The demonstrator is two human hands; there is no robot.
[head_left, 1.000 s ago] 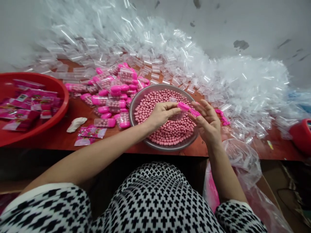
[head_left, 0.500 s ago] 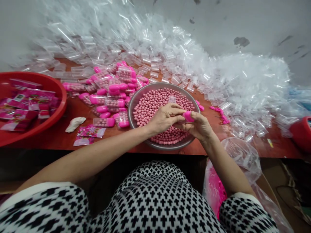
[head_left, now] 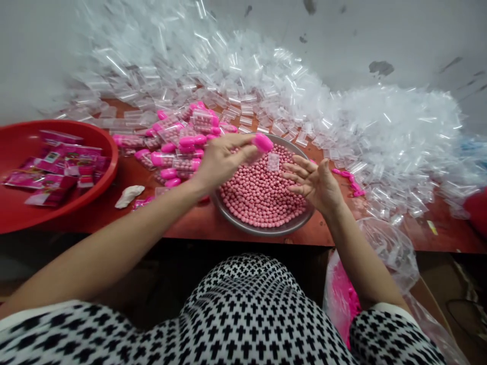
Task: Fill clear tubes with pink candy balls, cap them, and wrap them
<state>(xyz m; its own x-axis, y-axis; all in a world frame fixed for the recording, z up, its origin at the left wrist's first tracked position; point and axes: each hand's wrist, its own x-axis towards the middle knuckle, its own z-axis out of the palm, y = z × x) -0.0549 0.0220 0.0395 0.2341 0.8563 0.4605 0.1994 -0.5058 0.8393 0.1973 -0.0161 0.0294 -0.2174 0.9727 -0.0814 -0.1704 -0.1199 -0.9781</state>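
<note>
My left hand (head_left: 224,159) is closed around a pink-capped tube, its rounded pink cap (head_left: 263,143) jutting out past the fingertips. The tube's body is mostly hidden by the fingers. Below lies a metal bowl (head_left: 262,232) full of round pink balls (head_left: 262,197). Over the bowl's right side, my right hand (head_left: 315,185) is open, fingers spread and holding nothing. A small clear plastic container (head_left: 273,162) rests on the balls between the hands. Left of the bowl is a pile of clear tubes with pink caps (head_left: 178,144), filled with pink balls.
A red basin (head_left: 110,177) with pink packets (head_left: 57,162) stands at the left. Beside it lies a white crumpled lump (head_left: 129,196). Clear plastic tubes (head_left: 266,81) are heaped along the wall. Pink pieces (head_left: 352,182) lie right of the bowl, above a plastic bag (head_left: 388,243).
My hands have come apart. The left one has moved left and up with the pink-capped tube, while the right has let go and spread its fingers. The view has shifted slightly.
</note>
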